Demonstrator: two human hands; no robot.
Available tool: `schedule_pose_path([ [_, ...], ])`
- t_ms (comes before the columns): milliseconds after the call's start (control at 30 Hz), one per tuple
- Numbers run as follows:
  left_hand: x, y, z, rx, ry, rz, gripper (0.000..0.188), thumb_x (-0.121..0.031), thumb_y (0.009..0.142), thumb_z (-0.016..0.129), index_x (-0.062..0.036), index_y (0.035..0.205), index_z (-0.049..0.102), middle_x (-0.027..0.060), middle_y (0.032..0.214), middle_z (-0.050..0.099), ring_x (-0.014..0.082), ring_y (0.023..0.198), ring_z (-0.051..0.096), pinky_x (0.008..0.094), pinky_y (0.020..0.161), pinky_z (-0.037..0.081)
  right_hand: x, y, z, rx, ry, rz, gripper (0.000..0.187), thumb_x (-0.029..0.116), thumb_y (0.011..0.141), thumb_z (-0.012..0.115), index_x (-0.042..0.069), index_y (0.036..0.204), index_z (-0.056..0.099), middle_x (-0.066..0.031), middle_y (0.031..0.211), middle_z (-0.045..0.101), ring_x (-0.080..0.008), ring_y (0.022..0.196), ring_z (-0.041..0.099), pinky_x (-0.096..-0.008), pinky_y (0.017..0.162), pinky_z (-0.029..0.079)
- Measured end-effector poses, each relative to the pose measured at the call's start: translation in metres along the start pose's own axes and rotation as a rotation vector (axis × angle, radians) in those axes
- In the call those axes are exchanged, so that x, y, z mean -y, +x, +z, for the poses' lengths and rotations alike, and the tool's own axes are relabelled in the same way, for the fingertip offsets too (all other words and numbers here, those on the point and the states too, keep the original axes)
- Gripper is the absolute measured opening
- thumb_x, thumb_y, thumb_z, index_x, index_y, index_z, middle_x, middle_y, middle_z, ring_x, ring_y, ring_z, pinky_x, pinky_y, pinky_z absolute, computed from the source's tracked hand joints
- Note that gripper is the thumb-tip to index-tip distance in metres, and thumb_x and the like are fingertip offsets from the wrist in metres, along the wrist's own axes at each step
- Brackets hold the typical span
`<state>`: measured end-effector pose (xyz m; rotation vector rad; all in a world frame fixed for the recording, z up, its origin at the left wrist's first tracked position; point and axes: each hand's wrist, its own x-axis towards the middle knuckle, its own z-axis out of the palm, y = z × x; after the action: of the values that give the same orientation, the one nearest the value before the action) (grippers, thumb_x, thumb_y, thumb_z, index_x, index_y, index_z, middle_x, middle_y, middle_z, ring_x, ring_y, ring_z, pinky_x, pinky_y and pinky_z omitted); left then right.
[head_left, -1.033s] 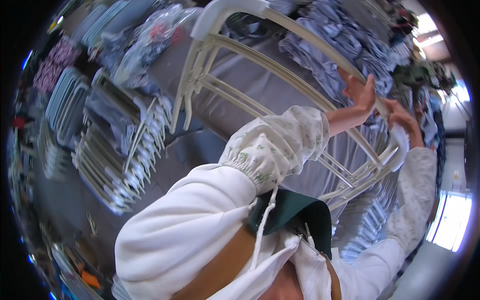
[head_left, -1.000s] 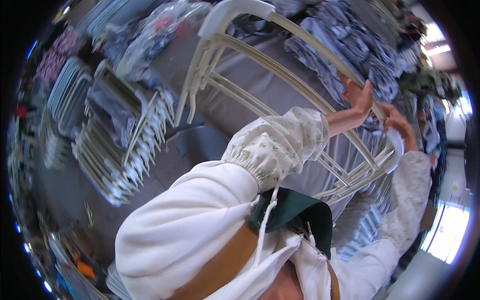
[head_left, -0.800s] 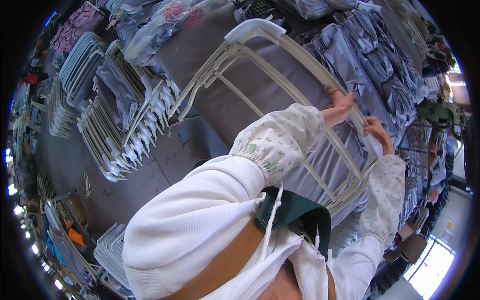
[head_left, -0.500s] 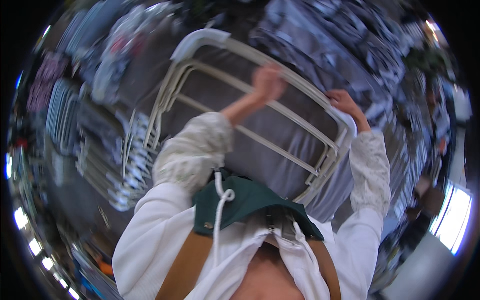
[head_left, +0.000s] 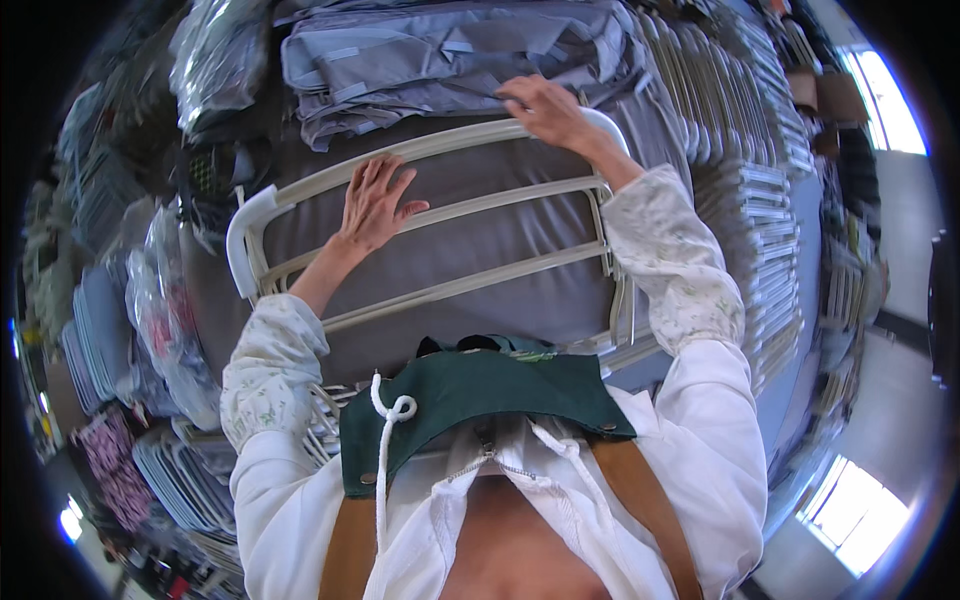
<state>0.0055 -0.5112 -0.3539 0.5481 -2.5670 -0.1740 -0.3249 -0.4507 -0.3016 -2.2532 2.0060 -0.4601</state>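
Note:
In front of me lies a cream metal tube frame (head_left: pixel 450 290) with rounded white corners, on dark grey fabric (head_left: pixel 500 230). My left hand (head_left: pixel 372 207) rests over its far bar, left of the middle, with fingers spread and nothing gripped. My right hand (head_left: pixel 552 112) is above the far bar near the right corner. Its fingers point left, apart and slightly bent, at the near edge of a folded stack of grey-blue cloth (head_left: pixel 400 60). Whether the fingertips touch the cloth I cannot tell.
Stacked cream metal frames (head_left: pixel 745 230) stand close on the right. At the left are clear plastic-wrapped bundles (head_left: pixel 160 310) and stacked pale blue-grey panels (head_left: pixel 180 480). Another plastic-wrapped bundle (head_left: pixel 215 65) sits at the far left. Bright windows (head_left: pixel 855 515) show at the right.
My view has turned, so the frame now lies more level. My left hand has moved left and spread on the far bar. My right hand has left the frame's right corner for the cloth stack.

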Motion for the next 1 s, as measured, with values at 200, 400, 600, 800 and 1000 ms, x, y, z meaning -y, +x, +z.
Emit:
schedule_pose_path([
  [200,-0.006,-0.005,-0.010,0.023,0.065,-0.072,0.053,-0.039,0.078,0.073,-0.0060,0.118,0.061,0.0106,0.127,0.054,0.0316,0.121,0.047,0.0461,0.104,0.036,0.030,-0.021,0.028,0.185,-0.399,0.018,0.056,0.037,0.080,0.070,0.010,0.128,0.058,-0.0118,0.123,0.060,-0.0327,0.116,0.055,-0.0498,0.100,0.040],
  [400,0.096,0.001,0.000,0.475,-0.305,-0.231,0.038,-0.038,0.089,0.064,-0.0080,0.112,0.061,0.0169,0.100,0.065,0.0393,0.092,0.061,0.0437,0.080,0.048,0.139,-0.070,0.103,0.402,-0.097,0.032,0.035,0.024,0.072,0.073,0.005,0.099,0.065,-0.0090,0.108,0.063,-0.0276,0.103,0.060,-0.0445,0.089,0.049],
  [600,0.103,0.023,-0.007,0.693,-0.266,-0.207,0.036,-0.040,0.096,0.054,-0.0041,0.096,0.056,0.0197,0.094,0.061,0.0413,0.088,0.059,0.0460,0.072,0.046,0.135,-0.096,0.110,-0.239,-0.011,-0.176,0.023,0.010,0.074,0.064,0.001,0.095,0.064,-0.0091,0.104,0.067,-0.0246,0.090,0.064,-0.0360,0.083,0.053],
  [800,0.113,-0.001,0.011,0.458,-0.171,-0.128,0.031,-0.035,0.096,0.054,-0.0044,0.092,0.054,0.0184,0.090,0.058,0.0406,0.089,0.057,0.0475,0.072,0.046,0.172,-0.120,0.031,-0.399,0.050,-0.319,0.027,0.010,0.070,0.065,0.002,0.096,0.063,-0.0106,0.101,0.066,-0.0216,0.083,0.063,-0.0336,0.076,0.054],
  [1000,0.099,0.015,0.005,0.493,-0.151,-0.229,0.031,-0.034,0.090,0.062,-0.0038,0.097,0.058,0.0160,0.096,0.061,0.0378,0.094,0.059,0.0467,0.078,0.047,0.149,-0.116,-0.014,0.188,0.450,-0.185,0.018,0.012,0.078,0.062,0.006,0.095,0.066,-0.0093,0.087,0.066,-0.0254,0.085,0.065,-0.0357,0.073,0.051],
])
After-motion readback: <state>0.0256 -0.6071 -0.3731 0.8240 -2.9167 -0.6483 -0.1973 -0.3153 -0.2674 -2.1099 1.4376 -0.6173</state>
